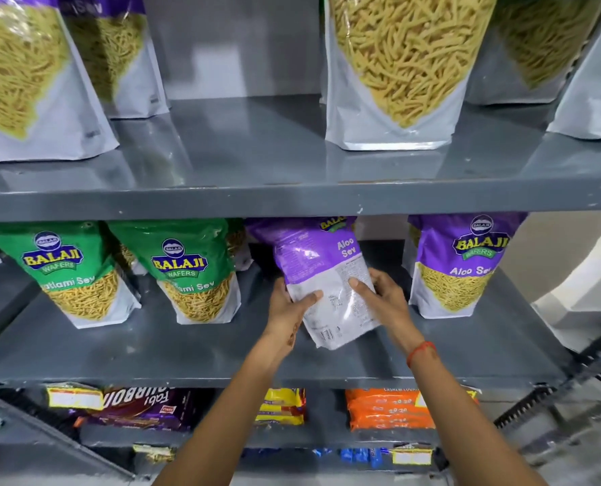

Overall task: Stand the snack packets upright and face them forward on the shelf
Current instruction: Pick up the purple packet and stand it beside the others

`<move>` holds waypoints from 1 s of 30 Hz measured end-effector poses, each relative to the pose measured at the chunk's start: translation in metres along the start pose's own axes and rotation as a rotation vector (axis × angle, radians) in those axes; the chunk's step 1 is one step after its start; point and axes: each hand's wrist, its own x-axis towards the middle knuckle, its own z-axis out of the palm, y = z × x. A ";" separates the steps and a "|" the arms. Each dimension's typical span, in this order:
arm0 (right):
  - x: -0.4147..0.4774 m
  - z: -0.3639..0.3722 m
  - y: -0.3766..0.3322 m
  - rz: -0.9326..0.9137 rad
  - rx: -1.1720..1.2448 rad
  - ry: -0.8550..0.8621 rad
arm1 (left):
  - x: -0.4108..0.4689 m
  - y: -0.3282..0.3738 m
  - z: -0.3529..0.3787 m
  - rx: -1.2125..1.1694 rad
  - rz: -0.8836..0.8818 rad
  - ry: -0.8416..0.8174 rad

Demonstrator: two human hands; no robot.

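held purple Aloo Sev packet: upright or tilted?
Tilted, back side out: the purple Aloo Sev packet leans left at top, barcode showing, held by both hands.

On my middle shelf [151,349] two green Ratlami Sev packets [78,271], two purple Aloo Sev packets [462,264], one of them in my two hands [288,306], five clear-window sev pouches [397,71] on the shelf above

Both forearms bare, no sleeves — a thin red-orange thread bracelet [421,352] circles the right wrist.
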 end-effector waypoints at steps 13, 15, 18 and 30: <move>0.014 0.003 0.047 0.027 0.323 -0.067 | -0.031 -0.055 0.017 0.482 0.202 0.437; 0.013 0.005 0.046 0.032 0.333 -0.081 | -0.048 -0.066 0.037 0.474 0.225 0.326; 0.006 0.007 0.046 0.042 0.301 -0.086 | -0.043 -0.069 0.049 0.465 0.227 0.195; -0.017 0.019 0.060 0.015 0.160 -0.097 | -0.029 -0.054 0.047 0.301 0.149 0.261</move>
